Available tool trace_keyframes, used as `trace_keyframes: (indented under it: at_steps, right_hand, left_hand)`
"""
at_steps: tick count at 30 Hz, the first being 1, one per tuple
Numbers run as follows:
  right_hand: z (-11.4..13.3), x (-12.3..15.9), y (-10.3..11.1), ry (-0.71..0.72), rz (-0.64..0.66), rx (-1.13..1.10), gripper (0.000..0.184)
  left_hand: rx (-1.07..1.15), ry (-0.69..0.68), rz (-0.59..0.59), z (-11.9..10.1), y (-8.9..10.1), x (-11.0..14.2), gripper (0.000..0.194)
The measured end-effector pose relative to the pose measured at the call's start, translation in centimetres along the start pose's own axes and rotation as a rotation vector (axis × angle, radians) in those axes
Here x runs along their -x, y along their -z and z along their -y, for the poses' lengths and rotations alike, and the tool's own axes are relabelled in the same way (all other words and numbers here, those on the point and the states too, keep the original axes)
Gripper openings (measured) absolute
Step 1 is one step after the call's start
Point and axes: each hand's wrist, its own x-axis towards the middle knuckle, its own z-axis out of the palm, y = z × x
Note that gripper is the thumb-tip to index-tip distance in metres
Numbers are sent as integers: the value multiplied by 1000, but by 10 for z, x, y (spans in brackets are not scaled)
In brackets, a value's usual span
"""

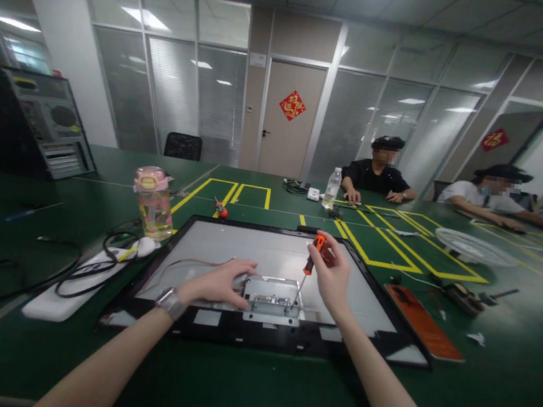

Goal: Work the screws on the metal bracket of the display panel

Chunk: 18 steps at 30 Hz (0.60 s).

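In my right hand [333, 271] is a screwdriver [315, 253] with an orange and black handle, pinched between the fingers. Its shaft points down, and the tip meets the right part of a silver metal bracket [274, 290] that has connector ports along it. At the bracket's left edge rests my left hand [223, 282], thumb and fingers spread apart and touching the metal. The bracket lies on the grey back of a flat display panel [230, 241] with a black frame. Thin wires run from under my left hand across the panel.
Left of the panel are a pink-lided bottle [153, 204], a white power strip [73, 283] with black cables, and a computer case [25, 122]. To the right lie an orange-brown phone-like slab [424, 322] and a white round grille [472, 247]. A co-worker [380, 171] sits across the table.
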Motion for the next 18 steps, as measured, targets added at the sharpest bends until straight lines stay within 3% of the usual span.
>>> trace_keyframes:
  at_steps: [7,18]
  right_hand:
    - [-12,4,-3,75,62,72,31]
    - [-1,14,-5,288,91,191,25]
  left_hand:
    - [-15,16,21,-5,2,1,71]
    - [5,8,3,-3,1,0,71]
